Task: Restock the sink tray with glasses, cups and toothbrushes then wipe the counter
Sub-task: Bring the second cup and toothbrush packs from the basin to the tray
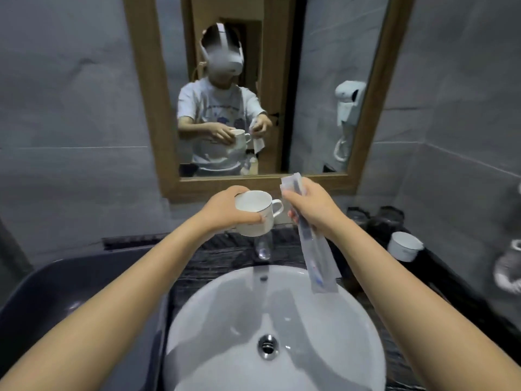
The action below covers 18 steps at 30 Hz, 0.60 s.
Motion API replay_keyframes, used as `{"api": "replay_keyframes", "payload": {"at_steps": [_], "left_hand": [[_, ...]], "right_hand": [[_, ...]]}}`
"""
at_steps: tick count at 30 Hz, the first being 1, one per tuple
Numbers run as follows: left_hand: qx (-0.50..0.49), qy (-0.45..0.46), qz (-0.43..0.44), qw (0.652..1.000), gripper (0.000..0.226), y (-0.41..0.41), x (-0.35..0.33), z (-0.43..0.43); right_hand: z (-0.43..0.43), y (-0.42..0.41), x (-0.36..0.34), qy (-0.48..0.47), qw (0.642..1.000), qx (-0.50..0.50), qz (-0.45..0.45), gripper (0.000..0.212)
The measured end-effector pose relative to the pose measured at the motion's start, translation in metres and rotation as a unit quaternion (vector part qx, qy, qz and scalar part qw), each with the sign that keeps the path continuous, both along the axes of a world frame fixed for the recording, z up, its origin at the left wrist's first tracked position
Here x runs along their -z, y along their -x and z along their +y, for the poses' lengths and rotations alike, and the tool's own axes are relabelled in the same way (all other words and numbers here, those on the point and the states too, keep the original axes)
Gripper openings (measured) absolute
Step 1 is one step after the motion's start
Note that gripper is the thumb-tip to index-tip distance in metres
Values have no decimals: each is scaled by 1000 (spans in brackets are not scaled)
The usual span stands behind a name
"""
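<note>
My left hand [222, 208] grips a white handled cup [255, 213] upright above the back of the basin, its handle pointing right. My right hand [314, 206] holds a toothbrush in a clear plastic sleeve [317, 258], which hangs down over the basin's rim; the sleeve's top sticks up past my fingers. A second white cup [404, 246] stands on the dark tray [439, 266] at the right. Behind it stand dark glasses [390, 217], blurred.
A round white basin [352, 334] with a drain fills the front. A chrome tap [263, 246] stands behind it on the dark stone counter [217, 258]. A dark bin or tub [56, 300] sits left. A wood-framed mirror [363, 153] hangs on the grey wall.
</note>
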<state>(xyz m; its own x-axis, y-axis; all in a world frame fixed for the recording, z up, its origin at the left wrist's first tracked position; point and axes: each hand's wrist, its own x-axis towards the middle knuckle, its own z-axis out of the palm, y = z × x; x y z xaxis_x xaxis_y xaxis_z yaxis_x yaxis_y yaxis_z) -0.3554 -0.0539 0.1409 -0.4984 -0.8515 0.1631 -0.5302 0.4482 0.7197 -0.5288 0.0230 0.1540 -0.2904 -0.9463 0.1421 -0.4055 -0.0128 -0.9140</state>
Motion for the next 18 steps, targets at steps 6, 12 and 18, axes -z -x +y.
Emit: {"api": "replay_keyframes", "payload": {"at_steps": [6,12,18], "left_hand": [[75,-37,15,996,57,105,13,22],[127,-75,12,989,53,201,30,43],[151,-105,-21,983,65,278,64,59]], "right_hand": [[41,91,15,-45,995,56,69,19],[74,183,39,-57,993,91,38,23],[95,249,72,-79,989,126,-4,31]]}}
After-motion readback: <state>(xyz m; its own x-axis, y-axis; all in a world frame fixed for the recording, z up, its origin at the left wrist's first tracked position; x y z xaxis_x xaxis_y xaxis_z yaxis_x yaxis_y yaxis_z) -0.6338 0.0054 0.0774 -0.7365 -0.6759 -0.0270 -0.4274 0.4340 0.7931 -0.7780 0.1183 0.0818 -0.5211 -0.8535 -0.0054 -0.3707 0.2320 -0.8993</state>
